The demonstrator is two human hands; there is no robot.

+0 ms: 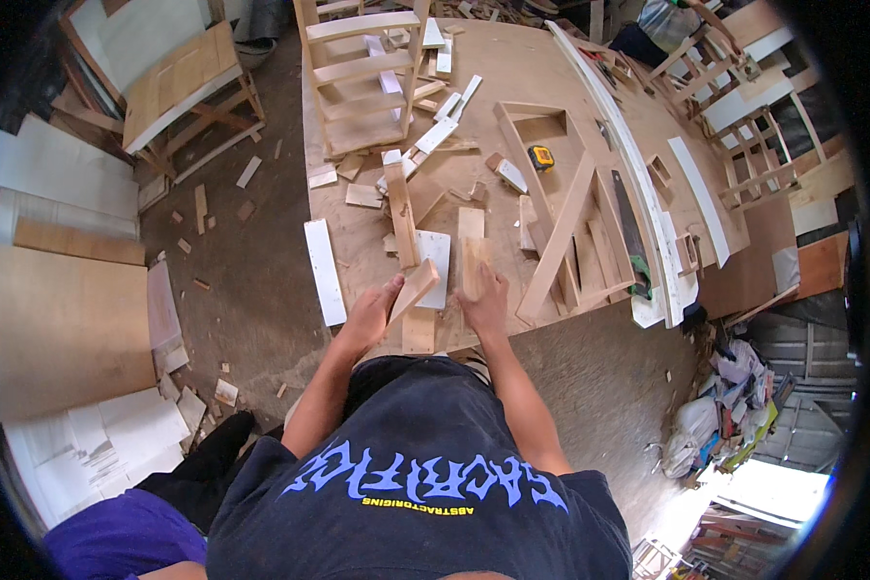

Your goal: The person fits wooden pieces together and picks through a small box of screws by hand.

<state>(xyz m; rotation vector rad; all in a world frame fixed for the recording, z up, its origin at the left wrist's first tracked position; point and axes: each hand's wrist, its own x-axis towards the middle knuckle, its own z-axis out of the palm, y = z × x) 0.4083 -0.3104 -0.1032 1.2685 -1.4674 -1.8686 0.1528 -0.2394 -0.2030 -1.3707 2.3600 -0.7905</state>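
My left hand (370,314) is closed around a short wooden block (416,289), tilted up at the near edge of the plywood-topped table (358,256). My right hand (485,305) grips another light wooden block (474,259), its far end close to a further piece of wood (471,222). Between the hands lie a white board (435,271) and a wood piece (419,329) at the table's edge. A longer wooden bar (399,208) stretches away just beyond my left hand.
A ladder-like wooden frame (362,72) stands at the far left of the table, beside scattered offcuts. Rightward are a rectangular wooden frame (551,208), a yellow tape measure (541,158) and a green-handled saw (638,275). Someone in purple (130,536) is at lower left.
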